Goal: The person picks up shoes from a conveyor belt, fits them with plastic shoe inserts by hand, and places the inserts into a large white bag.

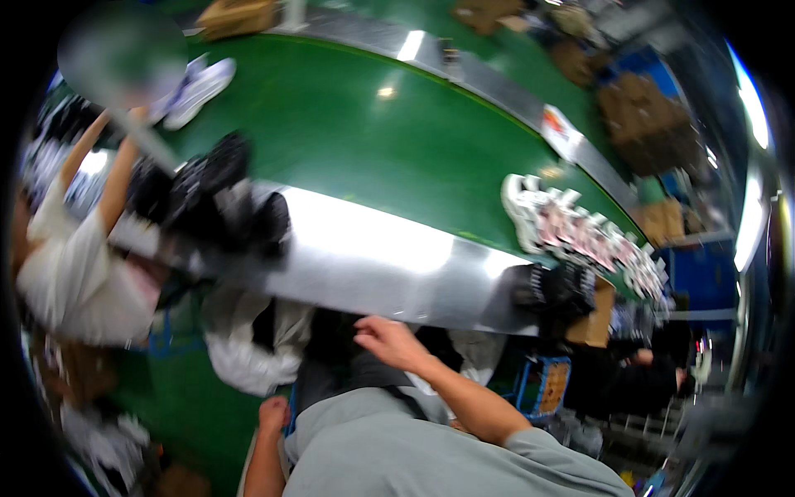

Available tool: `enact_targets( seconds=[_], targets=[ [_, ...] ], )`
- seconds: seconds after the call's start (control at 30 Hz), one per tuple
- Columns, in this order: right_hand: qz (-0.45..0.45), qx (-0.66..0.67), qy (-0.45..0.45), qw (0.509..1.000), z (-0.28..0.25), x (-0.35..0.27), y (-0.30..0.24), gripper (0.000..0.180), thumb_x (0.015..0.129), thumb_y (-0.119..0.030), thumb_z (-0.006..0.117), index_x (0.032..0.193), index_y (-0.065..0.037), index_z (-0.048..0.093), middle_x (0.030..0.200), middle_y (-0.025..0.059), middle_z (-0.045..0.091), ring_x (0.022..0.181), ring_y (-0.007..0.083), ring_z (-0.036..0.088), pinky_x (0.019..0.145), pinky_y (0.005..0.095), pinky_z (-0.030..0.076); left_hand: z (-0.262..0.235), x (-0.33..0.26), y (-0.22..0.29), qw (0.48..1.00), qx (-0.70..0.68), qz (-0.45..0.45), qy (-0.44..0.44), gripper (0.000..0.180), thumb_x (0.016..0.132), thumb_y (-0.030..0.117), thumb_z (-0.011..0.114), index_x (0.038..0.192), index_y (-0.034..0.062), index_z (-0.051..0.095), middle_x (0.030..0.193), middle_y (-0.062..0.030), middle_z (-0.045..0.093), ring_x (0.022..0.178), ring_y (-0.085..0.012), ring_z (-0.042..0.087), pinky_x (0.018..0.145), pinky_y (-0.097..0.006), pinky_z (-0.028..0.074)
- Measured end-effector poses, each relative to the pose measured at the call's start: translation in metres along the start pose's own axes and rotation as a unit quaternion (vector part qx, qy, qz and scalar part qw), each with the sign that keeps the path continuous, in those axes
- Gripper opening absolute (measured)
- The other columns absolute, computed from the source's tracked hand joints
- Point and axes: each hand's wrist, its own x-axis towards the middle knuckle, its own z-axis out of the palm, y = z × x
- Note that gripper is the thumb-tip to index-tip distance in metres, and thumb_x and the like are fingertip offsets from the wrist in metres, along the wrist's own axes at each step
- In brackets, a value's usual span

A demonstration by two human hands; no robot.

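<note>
A green conveyor belt (389,141) is edged by a steel worktop (389,265). Below it, the right hand (389,340) is spread open over dark garments (339,348); the left hand (272,412) is fisted, its contents unseen. Sorting appears barely begun.

Green conveyor belt (373,141) with steel edge (389,257), cardboard boxes (646,116) behind.
</note>
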Motion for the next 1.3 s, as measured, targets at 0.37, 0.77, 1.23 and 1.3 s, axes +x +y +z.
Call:
enact_targets(
  seconds=[0.37,0.77,1.23,1.3],
  targets=[
    [0.070,0.179,0.238,0.952,-0.053,0.002,0.089,0.029,0.095,-0.020,0.064,0.112,0.003,0.063,0.094,0.0164,0.069,0.081,0.0245,0.066,0.076,0.0357,0.053,0.014,-0.009,0.108,0.945,0.326,0.010,-0.017,0.018,0.091,0.001,0.056,0.077,0.0004,0.067,0.067,-0.0029,0.062,0.059,-0.0126,0.056,0.055,-0.026,0.045],
    [0.104,0.304,0.338,0.884,-0.058,0.029,0.116,0.024,0.093,-0.019,0.066,0.107,0.000,0.064,0.082,0.0144,0.072,0.075,0.0267,0.071,0.071,0.0368,0.055,0.101,0.048,0.242,0.749,0.581,0.222,-0.227,0.019,0.098,0.014,0.061,0.113,0.0020,0.064,0.093,-0.0049,0.069,0.082,-0.0144,0.066,0.070,-0.030,0.053],
    [0.105,0.355,0.297,0.880,-0.067,0.023,0.117,0.024,0.095,-0.017,0.065,0.112,0.000,0.063,0.085,0.0140,0.073,0.076,0.0223,0.074,0.069,0.0341,0.057,0.116,0.040,0.193,0.751,0.586,0.199,-0.231,0.022,0.099,0.018,0.061,0.109,-0.0002,0.066,0.087,-0.0028,0.067,0.080,-0.0123,0.063,0.073,-0.029,0.053],
    [0.090,0.300,0.315,0.896,-0.057,0.022,0.130,0.025,0.098,-0.017,0.062,0.115,0.001,0.062,0.085,0.0097,0.072,0.073,0.0160,0.072,0.068,0.0314,0.057,0.111,0.031,0.187,0.746,0.592,0.237,-0.191,0.023,0.099,0.021,0.062,0.104,-0.0003,0.067,0.082,-0.0020,0.067,0.078,-0.0114,0.061,0.071,-0.029,0.052]
  ],
)
